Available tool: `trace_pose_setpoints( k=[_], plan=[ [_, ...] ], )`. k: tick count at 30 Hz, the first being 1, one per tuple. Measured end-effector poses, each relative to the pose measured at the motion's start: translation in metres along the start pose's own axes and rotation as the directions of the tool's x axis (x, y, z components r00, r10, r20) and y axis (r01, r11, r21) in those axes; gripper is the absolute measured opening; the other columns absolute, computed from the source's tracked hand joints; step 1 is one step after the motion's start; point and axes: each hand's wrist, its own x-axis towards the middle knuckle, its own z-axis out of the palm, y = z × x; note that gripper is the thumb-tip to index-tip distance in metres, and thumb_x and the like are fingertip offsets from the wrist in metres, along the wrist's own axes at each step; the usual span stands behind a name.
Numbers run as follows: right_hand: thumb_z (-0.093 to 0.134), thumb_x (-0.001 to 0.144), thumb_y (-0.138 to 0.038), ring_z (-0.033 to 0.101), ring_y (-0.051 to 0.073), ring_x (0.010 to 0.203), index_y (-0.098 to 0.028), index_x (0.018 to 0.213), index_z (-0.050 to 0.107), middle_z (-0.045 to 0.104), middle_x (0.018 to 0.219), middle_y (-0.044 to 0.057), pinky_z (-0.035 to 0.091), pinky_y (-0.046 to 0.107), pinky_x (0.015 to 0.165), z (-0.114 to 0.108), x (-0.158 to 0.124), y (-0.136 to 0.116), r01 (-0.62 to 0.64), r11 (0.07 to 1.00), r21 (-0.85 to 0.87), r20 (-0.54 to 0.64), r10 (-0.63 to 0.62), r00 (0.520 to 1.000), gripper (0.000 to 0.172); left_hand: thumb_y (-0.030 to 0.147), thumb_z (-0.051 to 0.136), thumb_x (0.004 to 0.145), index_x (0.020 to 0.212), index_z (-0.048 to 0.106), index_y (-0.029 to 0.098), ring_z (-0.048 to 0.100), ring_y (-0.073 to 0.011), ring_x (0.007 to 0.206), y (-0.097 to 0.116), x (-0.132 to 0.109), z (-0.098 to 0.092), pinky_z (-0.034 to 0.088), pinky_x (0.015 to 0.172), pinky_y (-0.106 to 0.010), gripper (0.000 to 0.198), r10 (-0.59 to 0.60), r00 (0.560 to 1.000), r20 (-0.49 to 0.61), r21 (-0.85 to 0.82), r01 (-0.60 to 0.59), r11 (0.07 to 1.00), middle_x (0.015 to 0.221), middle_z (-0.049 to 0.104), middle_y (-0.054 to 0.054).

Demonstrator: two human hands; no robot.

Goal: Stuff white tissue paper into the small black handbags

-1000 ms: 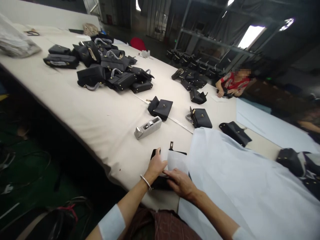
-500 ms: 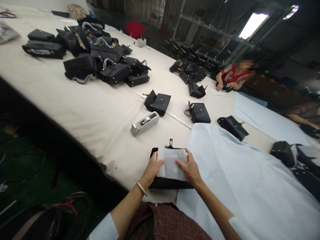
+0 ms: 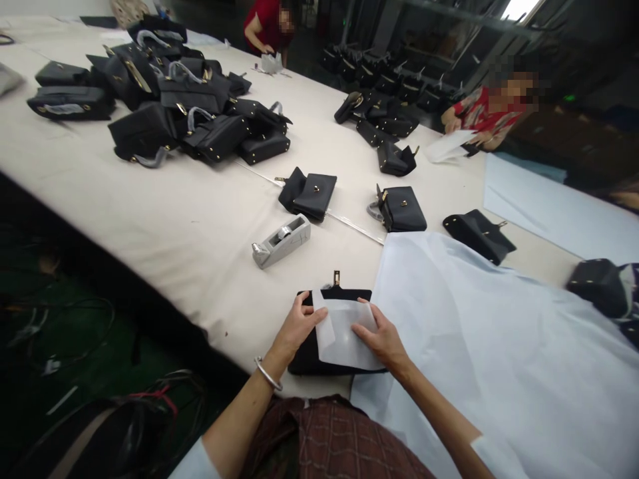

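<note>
Head view. Since half a second ago: white sheet (image 3: 344, 329) has slid a little toward the wearer and now sits askew on the black bag (image 3: 304, 356); far off at 11 to 12 o'clock, a person in plain red (image 3: 262, 26) has straightened up; at 1 to 2 o'clock, a co-worker in patterned red (image 3: 494, 110) has raised a pale paper (image 3: 452, 145).

Clock centred on the black bag, which lies on the bench (image 3: 150, 219) right before the wearer, brass tab (image 3: 337, 279) pointing to 12. Left hand (image 3: 298, 324) clamped on the sheet's left edge, thumb on top; bangle (image 3: 267, 374) at that wrist. Right hand (image 3: 382, 336) clamped on its right edge, thumb likewise on top.

Around: grey tape dispenser (image 3: 283, 241) near, 11 o'clock; open-flapped bag (image 3: 315, 194) just beyond it. Bag pile (image 3: 194, 100) well apart, same bearing. Bluish-white cloth (image 3: 499, 359) spread at 3 o'clock.
</note>
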Motion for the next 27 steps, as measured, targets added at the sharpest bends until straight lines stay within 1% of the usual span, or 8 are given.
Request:
trace_pose_setpoints(
  k=[3,7,10,15,19,21,23,27],
  plan=[
    [0.071,0.074,-0.051,0.063,0.029,0.109,-0.024,0.130,0.055,0.067,0.123,0.008,0.051,0.044,0.096,0.002,-0.006,-0.009,-0.087,0.971,0.224,0.127,0.059,0.990,0.065,0.032,0.072,0.074,0.136,0.035,0.016,0.068,-0.0271,0.098,-0.003,0.001,0.000,0.052,0.087,-0.040,0.074,0.042,0.999,0.014,0.114,-0.043,0.993,0.110,0.068,-0.014],
    [0.069,0.075,-0.059,0.068,0.025,0.086,-0.021,0.117,0.061,0.073,0.103,0.007,0.055,0.036,0.074,-0.001,-0.012,-0.021,-0.272,0.843,0.464,0.315,0.130,0.940,0.057,0.010,0.058,0.069,0.118,0.050,0.019,0.065,-0.0247,0.106,-0.005,0.001,-0.003,0.049,0.091,-0.036,0.050,0.089,0.996,-0.030,0.189,-0.082,0.979,0.117,0.068,-0.011],
    [0.075,0.068,-0.056,0.067,0.023,0.080,-0.019,0.103,0.066,0.074,0.091,0.005,0.054,0.033,0.068,-0.007,-0.010,-0.018,-0.278,0.886,0.371,0.268,0.185,0.946,0.052,0.007,0.054,0.068,0.114,0.051,0.018,0.065,-0.0230,0.103,-0.004,0.000,-0.006,0.049,0.090,-0.034,0.047,0.088,0.995,-0.044,0.176,-0.079,0.981,0.115,0.068,-0.010],
    [0.067,0.073,-0.053,0.066,0.025,0.083,-0.017,0.102,0.066,0.074,0.093,0.005,0.053,0.035,0.071,-0.016,0.001,0.004,-0.190,0.964,0.188,0.171,0.158,0.973,0.046,0.006,0.055,0.068,0.114,0.051,0.019,0.066,-0.0222,0.091,-0.003,-0.003,-0.002,0.049,0.081,-0.032,0.048,0.118,0.993,-0.026,0.267,-0.107,0.958,0.098,0.070,-0.007],
    [0.060,0.077,-0.047,0.064,0.025,0.080,-0.020,0.094,0.066,0.072,0.084,0.003,0.051,0.037,0.075,-0.017,0.011,0.016,-0.115,0.985,-0.129,0.062,0.123,0.990,0.033,0.004,0.053,0.068,0.113,0.053,0.021,0.063,-0.0229,0.090,-0.002,-0.009,0.009,0.045,0.082,-0.032,0.048,0.178,0.983,-0.051,0.419,-0.140,0.897,0.098,0.069,-0.007],
    [0.060,0.078,-0.043,0.064,0.027,0.089,-0.020,0.108,0.064,0.071,0.096,0.006,0.051,0.042,0.083,-0.016,0.011,0.015,-0.040,0.949,-0.314,-0.045,0.027,0.999,0.037,0.003,0.054,0.067,0.113,0.053,0.022,0.061,-0.0244,0.091,-0.002,-0.011,0.013,0.043,0.085,-0.033,0.050,0.185,0.981,-0.058,0.454,-0.139,0.880,0.097,0.068,-0.006],
    [0.061,0.079,-0.038,0.060,0.031,0.110,-0.020,0.129,0.055,0.065,0.120,0.012,0.047,0.049,0.096,-0.015,0.009,0.009,0.098,0.884,-0.458,-0.144,-0.183,0.973,0.053,0.003,0.056,0.064,0.109,0.054,0.022,0.059,-0.0260,0.092,-0.004,-0.011,0.014,0.040,0.089,-0.035,0.048,0.159,0.983,-0.097,0.403,-0.107,0.909,0.094,0.066,-0.006],
    [0.059,0.088,-0.037,0.046,0.029,0.132,-0.020,0.139,0.045,0.052,0.139,0.015,0.036,0.051,0.111,-0.019,-0.002,-0.013,0.364,0.783,-0.504,-0.279,-0.547,0.789,0.056,0.008,0.056,0.066,0.096,0.055,0.020,0.058,-0.0246,0.091,-0.007,-0.001,0.005,0.042,0.089,-0.034,0.033,0.041,0.988,-0.150,0.190,-0.012,0.982,0.090,0.065,-0.005]
  ],
)
